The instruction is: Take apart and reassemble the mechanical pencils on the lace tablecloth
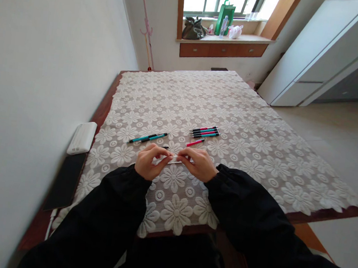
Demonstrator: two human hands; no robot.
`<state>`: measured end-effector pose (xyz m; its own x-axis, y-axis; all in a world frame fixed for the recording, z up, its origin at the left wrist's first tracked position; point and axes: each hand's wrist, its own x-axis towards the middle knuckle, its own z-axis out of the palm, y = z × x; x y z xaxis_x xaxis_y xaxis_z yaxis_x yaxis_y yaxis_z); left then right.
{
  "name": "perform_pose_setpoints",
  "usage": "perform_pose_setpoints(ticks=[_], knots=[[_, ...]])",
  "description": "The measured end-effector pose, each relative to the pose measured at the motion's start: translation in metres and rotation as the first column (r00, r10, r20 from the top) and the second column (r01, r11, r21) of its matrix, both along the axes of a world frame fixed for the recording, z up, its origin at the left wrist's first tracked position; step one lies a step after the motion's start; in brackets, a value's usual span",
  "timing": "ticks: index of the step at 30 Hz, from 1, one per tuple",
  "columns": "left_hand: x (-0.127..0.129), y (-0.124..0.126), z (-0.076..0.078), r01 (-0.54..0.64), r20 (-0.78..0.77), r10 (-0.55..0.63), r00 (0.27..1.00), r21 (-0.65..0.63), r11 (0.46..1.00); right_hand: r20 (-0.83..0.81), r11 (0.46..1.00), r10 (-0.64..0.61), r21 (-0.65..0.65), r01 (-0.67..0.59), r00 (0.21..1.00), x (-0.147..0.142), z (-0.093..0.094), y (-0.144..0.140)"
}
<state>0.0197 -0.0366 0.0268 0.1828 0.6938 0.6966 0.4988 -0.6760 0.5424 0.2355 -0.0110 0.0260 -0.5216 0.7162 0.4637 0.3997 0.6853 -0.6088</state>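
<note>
Both hands meet over the lace-covered table, pinching one thin pale pen part between them. My left hand grips its left end, my right hand its right end. Just beyond the hands lies a single pink pen. To the left of it lie two teal pens side by side. A small group of pink and teal pens lies farther back. Black sleeves cover both arms.
A white power bank and a black phone lie at the table's left edge, against the wall. A windowsill with bags and a green bag lies beyond the table. A white cabinet stands at the right.
</note>
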Motion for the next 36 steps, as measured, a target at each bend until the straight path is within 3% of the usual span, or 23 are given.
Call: perform_pose_setpoints(ticks=[10,19,26,36], knots=[[-0.001,0.001,-0.003,0.021,0.003,-0.021,1.000,-0.017,1.000,-0.008,0.998,0.027,0.055,-0.026,1.000,0.001,0.004,-0.001],[-0.002,0.003,-0.007,0.046,-0.013,-0.046,0.999,-0.010,0.999,0.059,1.000,0.022,-0.002,-0.022,0.998,0.000,0.006,-0.002],[-0.004,0.007,-0.011,0.026,-0.064,-0.029,0.998,-0.045,0.999,-0.028,0.997,0.070,-0.035,-0.071,0.997,-0.001,0.003,-0.001],[-0.004,0.004,-0.009,0.033,-0.089,-0.038,0.995,-0.054,0.998,-0.132,0.996,0.059,0.078,-0.049,0.990,-0.002,-0.002,0.000]])
